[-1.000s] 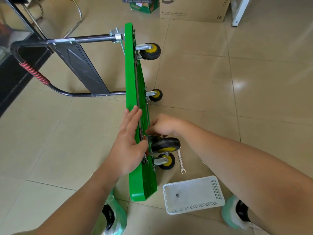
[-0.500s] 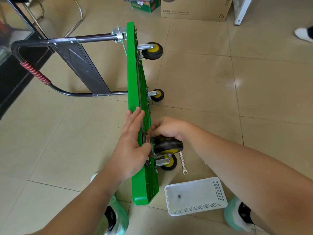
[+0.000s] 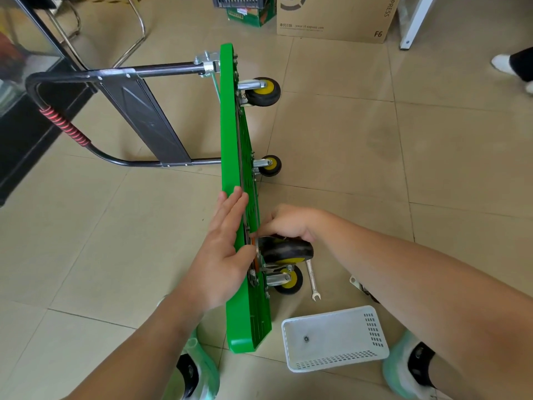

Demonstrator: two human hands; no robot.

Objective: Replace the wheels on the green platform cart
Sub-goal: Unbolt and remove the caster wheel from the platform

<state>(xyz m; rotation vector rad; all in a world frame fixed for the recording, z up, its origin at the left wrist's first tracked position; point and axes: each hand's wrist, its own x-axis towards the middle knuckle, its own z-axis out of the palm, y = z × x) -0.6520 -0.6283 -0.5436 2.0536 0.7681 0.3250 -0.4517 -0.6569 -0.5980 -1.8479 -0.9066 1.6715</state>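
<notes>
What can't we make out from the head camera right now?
Head view, all:
1. What the fingers of the right hand hold: hidden by the hand itself and the black wheel.
2. Whether that wheel's mount bolts are in: covered by the left hand and the green cart edge.
3. The small part in the white basket: too small to name.
4. A metal piece on the floor: mostly behind the right forearm.

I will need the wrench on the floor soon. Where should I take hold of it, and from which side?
Pinch the wrench by its bare middle shank, from above and from its right: it lies flat on the floor, and the lower caster wheel crowds its left.
</notes>
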